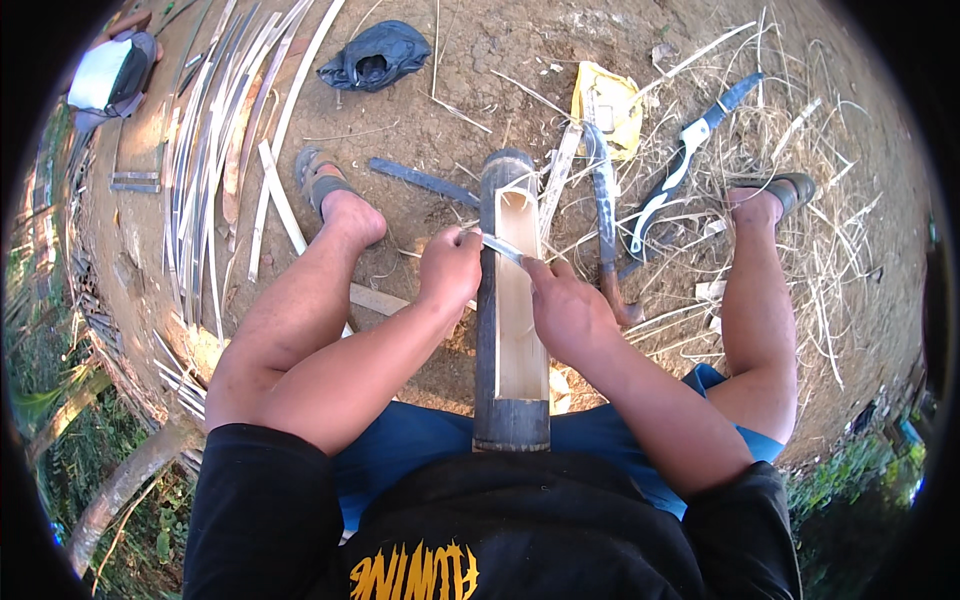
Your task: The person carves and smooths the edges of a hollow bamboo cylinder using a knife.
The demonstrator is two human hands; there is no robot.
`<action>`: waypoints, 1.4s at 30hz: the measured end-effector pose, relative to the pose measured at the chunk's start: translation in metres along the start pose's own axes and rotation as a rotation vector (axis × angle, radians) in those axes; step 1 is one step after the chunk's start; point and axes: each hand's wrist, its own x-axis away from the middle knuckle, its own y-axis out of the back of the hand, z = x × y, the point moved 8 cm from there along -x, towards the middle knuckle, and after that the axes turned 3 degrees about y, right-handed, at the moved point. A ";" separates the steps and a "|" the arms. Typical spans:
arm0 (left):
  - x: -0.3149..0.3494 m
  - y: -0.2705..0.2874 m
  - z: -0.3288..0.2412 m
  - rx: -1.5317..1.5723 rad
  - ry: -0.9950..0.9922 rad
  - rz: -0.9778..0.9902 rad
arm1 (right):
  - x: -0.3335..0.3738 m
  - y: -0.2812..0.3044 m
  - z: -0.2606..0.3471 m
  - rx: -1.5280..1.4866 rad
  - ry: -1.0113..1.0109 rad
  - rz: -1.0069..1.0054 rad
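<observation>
A thick bamboo tube (487,330) lies lengthwise between my legs, its near end against my lap. A long rectangular opening is cut along its upper side, showing the pale inner wall (518,340). Pale shavings curl at the far end of the opening. Across the tube runs a narrow metal blade (504,249), held between my two hands. My left hand (450,266) is closed round its left end, beside the tube. The fingers of my right hand (575,312) grip its other end, over the tube's right edge. Any handle is hidden in my hands.
To the right lie a machete (604,195), a folding saw (668,180), a yellow bag (608,105) and many loose shavings (800,240). Long bamboo strips (215,150) spread on the left. Farther off are a black plastic bag (378,57) and another person (112,80).
</observation>
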 end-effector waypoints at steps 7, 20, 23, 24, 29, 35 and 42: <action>-0.025 -0.005 0.010 0.049 0.067 -0.007 | -0.018 0.002 -0.005 -0.035 0.010 -0.028; -0.061 -0.016 0.013 0.153 0.085 0.025 | -0.046 0.006 -0.014 0.009 -0.030 0.021; -0.064 -0.017 0.016 0.195 0.070 0.011 | -0.049 0.008 -0.014 0.015 -0.020 0.007; -0.064 -0.018 0.015 0.211 0.069 0.008 | -0.049 0.007 -0.014 0.019 -0.020 -0.003; -0.070 -0.019 0.011 0.164 0.086 0.003 | -0.056 0.008 -0.017 -0.001 -0.026 0.015; -0.081 -0.021 0.015 0.151 0.078 -0.002 | -0.061 0.008 -0.018 0.008 -0.034 0.009; -0.094 -0.026 0.013 0.177 0.104 -0.009 | -0.071 0.006 -0.026 -0.014 -0.054 -0.058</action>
